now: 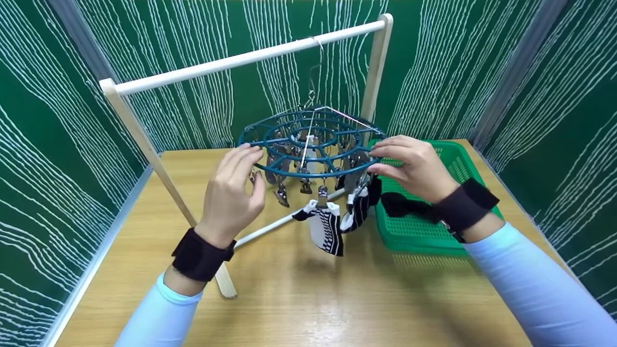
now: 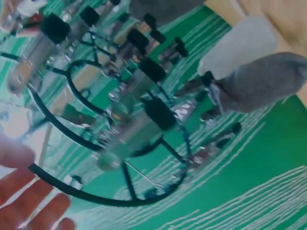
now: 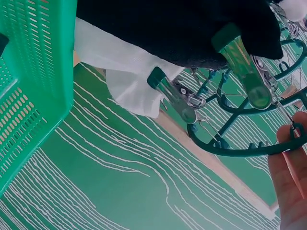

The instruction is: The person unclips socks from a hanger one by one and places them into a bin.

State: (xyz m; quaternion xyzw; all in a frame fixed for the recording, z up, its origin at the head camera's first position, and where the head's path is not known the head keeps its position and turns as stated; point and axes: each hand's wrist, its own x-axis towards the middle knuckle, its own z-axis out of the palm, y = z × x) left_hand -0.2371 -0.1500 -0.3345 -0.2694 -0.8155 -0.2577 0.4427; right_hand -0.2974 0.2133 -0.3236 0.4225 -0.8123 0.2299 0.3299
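A round dark-green clip hanger [image 1: 308,159] hangs by its hook from a white rail. My left hand [image 1: 234,188] is at its left rim, fingers extended and thumb apart; the left wrist view shows the fingers [image 2: 29,211] beside the rim, somewhat blurred. At the right rim, my right hand [image 1: 409,164] touches the ring with nearly straight fingers [image 3: 287,182]. Metal clips [image 1: 322,195] hang below. They hold a black-and-white patterned sock [image 1: 325,229], a striped sock [image 1: 360,212], a grey sock [image 2: 268,81] and a white sock [image 2: 240,48].
A green perforated basket [image 1: 424,241] stands on the wooden table [image 1: 299,299] to the right, with a black sock [image 1: 402,205] inside. The rack's white rail [image 1: 221,62] rests on wooden legs [image 1: 159,164]. Green panels [image 1: 202,106] with white streaks enclose the table.
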